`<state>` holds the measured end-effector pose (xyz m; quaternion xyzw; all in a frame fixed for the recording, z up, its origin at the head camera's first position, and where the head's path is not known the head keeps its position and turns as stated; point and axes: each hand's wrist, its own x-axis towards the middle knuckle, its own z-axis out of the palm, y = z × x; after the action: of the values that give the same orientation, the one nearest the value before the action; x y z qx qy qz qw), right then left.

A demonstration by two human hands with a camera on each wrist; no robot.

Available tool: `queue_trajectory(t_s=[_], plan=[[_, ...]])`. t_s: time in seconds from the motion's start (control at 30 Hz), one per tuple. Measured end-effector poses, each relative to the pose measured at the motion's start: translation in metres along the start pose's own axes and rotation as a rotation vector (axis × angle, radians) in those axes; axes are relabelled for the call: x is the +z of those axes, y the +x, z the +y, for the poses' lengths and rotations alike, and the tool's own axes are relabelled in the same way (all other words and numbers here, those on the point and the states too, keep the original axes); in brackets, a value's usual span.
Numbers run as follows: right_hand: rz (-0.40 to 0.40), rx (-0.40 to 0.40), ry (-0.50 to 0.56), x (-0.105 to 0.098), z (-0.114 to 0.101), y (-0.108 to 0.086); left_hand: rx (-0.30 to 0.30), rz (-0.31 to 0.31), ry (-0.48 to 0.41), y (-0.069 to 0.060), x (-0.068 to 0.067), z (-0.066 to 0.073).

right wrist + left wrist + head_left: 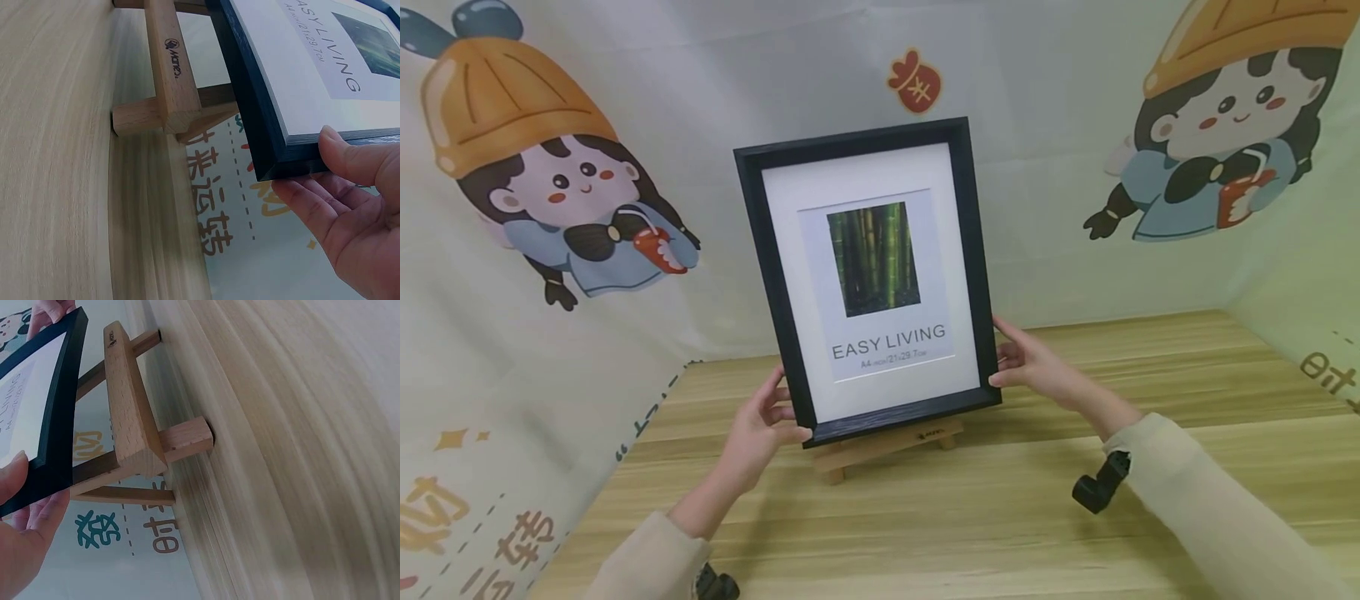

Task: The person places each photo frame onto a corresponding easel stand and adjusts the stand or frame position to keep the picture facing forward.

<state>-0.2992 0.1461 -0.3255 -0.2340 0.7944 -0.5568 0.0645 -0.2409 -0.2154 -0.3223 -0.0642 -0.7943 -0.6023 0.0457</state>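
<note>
Where the scene closes off at the rear, one pale backdrop (pixel 1045 208), creased, printed with cartoon figures in orange hats. Before it, one worktop (pixel 925 533), light wood with long streaked grain.

Picture frame (pixel 974 258): black rim, white mount, sheet lettered EASY LIVING. Located mid-view above the worktop, near upright, slightly askew in the head view. Both wrist views show a gap between its lower edge and the ledge of the wooden easel (pixel 128 400), so the hands appear to bear it. Handling, by judgement: stiff throughout, of modest weight but broad, hence best balanced between two hands; the painted rim may slip under a loose thumb; the front pane, if there is one, could be fragile, and its material cannot be told. Take hold by the rim, low on both sides, off the flat face.

Easel, as named: pale wood, standing on the worktop behind and below the frame, its ledge bearing a small dark maker's mark.

Left hand (pixel 760 425): grip clamped on the frame's lower left corner, thumb in front, fingers behind.

Right hand (pixel 1037 362): grip clamped on the frame's right side near the lower corner, thumb likewise in front.

Bamboo picture (pixel 874 258): green stems, set within the sheet.

Wrist camera (pixel 1101 483): black, at the right cuff.
</note>
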Motion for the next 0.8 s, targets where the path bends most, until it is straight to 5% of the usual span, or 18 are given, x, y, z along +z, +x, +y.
queue_trajectory(t_s=[0.8], plan=[[-0.022, -0.013, -0.022, 0.020, 0.008, 0.019, -0.042, 0.024, -0.006, -0.007, -0.014, -0.015]])
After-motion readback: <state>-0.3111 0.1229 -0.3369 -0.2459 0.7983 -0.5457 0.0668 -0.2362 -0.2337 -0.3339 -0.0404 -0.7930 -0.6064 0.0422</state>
